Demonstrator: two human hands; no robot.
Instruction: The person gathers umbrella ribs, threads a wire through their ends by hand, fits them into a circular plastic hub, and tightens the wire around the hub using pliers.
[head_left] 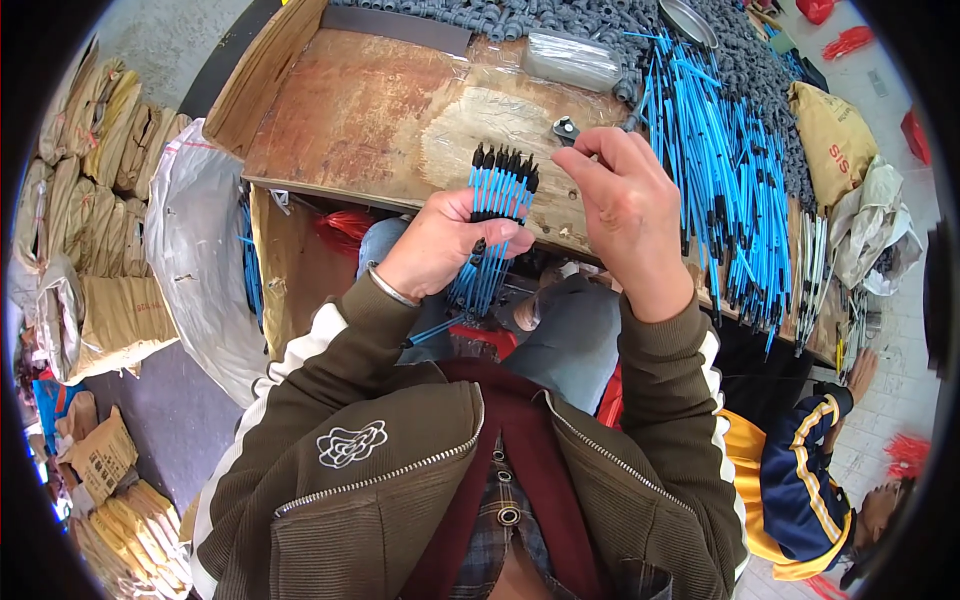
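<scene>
Left of the surface: stacked tan sacks, contents hidden. Nearer its left edge, big pale plastic sack; some blue rods show alongside, can't tell if they're inside it. Under the surface's near edge, red bag, contents not visible.

At the surface's near edge, left hand is closed around the held bunch: blue rods, black tips up, roughly level. Reads as gathered; count not legible. Lower ends hang below the edge. Far side of the surface: grey fittings, heaped loose, then clear-wrapped pack, contents unclear.

Right hand is over the surface's near edge, fingers curled narrow; can't tell if anything is pinched. Round metal dish at the far side, contents unclear.

Right part of the surface: loose pile of blue rods, so I'd judge plenty left. White rods further right. At the surface's right end, tan sack, contents hidden, and whitish sack with dark pieces showing.
</scene>
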